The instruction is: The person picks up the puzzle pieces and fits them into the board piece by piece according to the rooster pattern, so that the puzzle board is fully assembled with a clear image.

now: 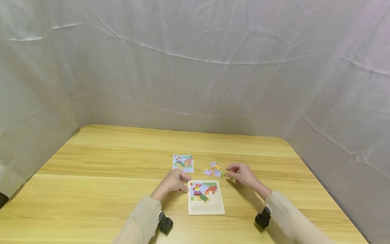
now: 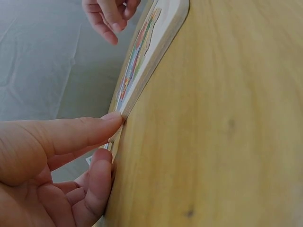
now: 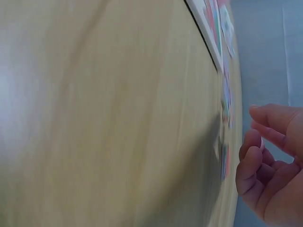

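Observation:
A wooden jigsaw tray [image 1: 206, 212] lies flat on the table, its upper part filled with rooster picture pieces and its lower part bare wood. My left hand [image 1: 173, 181] holds the tray by its upper left corner; in the left wrist view the thumb [image 2: 106, 125] presses the edge and the other fingers bend around the corner. Several loose puzzle pieces [image 1: 208, 172] lie just beyond the tray. My right hand [image 1: 242, 174] hovers at their right side, fingers loosely bent. In the right wrist view nothing shows between its thumb and fingertips.
A printed rooster card [image 1: 182, 163] lies behind my left hand, left of the loose pieces. The wooden table [image 1: 100, 189] is bordered by a grey cloth curtain [image 1: 195, 88] at the back and sides. A black wrist camera [image 1: 165, 223] sits at each sleeve.

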### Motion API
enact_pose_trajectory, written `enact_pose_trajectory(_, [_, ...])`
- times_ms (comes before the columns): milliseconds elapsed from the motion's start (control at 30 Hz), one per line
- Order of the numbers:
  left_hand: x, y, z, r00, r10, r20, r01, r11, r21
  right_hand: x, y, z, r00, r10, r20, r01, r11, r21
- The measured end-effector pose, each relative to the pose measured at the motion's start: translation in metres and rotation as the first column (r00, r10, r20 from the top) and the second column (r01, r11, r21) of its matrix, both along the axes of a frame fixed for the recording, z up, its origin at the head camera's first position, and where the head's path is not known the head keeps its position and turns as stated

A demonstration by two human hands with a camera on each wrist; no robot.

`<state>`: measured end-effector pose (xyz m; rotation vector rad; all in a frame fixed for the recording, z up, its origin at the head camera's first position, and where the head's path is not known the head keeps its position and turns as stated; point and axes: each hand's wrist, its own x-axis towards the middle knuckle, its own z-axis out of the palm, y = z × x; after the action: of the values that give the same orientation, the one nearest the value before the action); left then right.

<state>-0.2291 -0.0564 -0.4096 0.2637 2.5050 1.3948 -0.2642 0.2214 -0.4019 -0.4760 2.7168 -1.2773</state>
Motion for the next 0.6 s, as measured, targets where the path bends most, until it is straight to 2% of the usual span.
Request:
enact_pose_trajectory(300, [0.001,-0.001,0.002,1.000,-0.006,-0.008,0.006,1.000,0.008,-0.014,0.021,-0.005,0.995,-0.082,0.053,0.081,0.997,0.015])
enact_pose_trajectory(600, [0.000,0.000,-0.001,1.000,-0.013,-0.021,0.013,1.000,0.003,-0.024,0.029,-0.011,0.992,-0.081,0.098,0.076,0.996,0.054])
